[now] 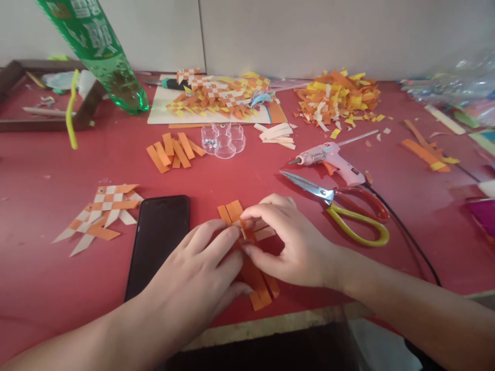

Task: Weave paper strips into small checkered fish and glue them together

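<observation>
Both my hands rest on a weave of orange and white paper strips point(258, 288) near the table's front edge. My left hand point(201, 273) lies over the strips with its fingers stretched, pressing them down. My right hand point(286, 242) is curled, its thumb and fingertips pinching a strip at the weave's middle. Orange strip ends point(231, 211) stick out above the fingers. A black phone point(158, 242) lies just left of my left hand. A finished woven orange and white fish point(101, 214) lies further left.
Scissors with red and yellow handles point(348, 206) and a pink glue gun point(332, 159) with a black cable lie right of my hands. Loose orange strips point(174, 150), a clear plastic box point(224, 139), white strips point(276, 135), woven fish on a board point(220, 98), a scrap pile point(336, 98) and a green bottle point(108, 56) stand behind.
</observation>
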The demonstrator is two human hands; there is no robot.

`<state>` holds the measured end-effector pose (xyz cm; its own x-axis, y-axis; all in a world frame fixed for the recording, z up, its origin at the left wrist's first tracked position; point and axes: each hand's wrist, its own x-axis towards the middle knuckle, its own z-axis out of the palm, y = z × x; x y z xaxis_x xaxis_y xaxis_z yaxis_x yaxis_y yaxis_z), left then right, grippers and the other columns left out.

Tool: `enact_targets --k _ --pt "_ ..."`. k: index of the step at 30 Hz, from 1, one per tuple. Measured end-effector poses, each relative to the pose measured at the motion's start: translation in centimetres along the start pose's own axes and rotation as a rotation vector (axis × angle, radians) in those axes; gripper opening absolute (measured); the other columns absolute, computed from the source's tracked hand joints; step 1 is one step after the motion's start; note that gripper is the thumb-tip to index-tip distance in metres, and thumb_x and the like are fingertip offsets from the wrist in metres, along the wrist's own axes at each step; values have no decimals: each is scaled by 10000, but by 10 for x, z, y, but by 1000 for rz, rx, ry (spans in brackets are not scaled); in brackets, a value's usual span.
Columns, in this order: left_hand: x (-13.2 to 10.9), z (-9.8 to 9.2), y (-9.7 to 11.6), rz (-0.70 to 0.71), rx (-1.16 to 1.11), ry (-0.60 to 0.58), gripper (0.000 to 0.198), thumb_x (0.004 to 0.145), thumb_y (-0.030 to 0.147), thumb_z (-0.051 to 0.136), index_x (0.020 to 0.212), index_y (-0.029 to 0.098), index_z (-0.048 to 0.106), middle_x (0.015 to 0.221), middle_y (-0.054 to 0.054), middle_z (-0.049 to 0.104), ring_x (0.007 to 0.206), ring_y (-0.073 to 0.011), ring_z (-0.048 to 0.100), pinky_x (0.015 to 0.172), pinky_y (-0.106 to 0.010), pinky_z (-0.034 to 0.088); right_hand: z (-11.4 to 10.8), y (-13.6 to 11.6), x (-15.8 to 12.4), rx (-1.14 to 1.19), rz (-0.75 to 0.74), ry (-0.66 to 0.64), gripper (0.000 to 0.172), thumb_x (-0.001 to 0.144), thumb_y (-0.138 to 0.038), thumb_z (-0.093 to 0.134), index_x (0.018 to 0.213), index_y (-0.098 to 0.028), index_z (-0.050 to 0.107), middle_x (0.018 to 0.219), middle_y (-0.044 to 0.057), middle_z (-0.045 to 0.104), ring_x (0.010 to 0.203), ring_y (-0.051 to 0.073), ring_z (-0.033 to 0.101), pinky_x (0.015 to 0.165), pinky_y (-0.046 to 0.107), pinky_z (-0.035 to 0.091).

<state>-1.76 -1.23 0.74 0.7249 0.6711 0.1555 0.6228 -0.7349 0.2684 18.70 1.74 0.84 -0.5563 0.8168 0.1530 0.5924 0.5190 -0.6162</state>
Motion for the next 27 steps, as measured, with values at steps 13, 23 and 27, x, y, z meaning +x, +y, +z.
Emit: enact_targets --k 13,23,27 --pt "1 -1 0 -8 33 -74 517 823 434 703 1241 139 623 1084 -85 662 1031 -321 569 851 -468 573 -5 5 -1 260 -103 293 294 782 -52 590 1014 -218 519 951 20 546 883 157 550 777 335 471" --pt "0 -3 0 -29 25 -85 409 857 374 671 1209 168 641 1103 -69 655 1065 -311 552 870 -471 570 -8 15 0 141 36 328 126 868 -133 656 900 -248 695 880 -29 730 799 98 674 743 232 547" --pt "0 -3 1 -31 15 -69 357 852 368 676 1151 173 663 1091 -77 653 1068 -314 557 870 -479 572 -7 19 1 10 -123 182 236 915 -94 526 1054 -221 668 980 31 730 961 141 666 840 282 550"
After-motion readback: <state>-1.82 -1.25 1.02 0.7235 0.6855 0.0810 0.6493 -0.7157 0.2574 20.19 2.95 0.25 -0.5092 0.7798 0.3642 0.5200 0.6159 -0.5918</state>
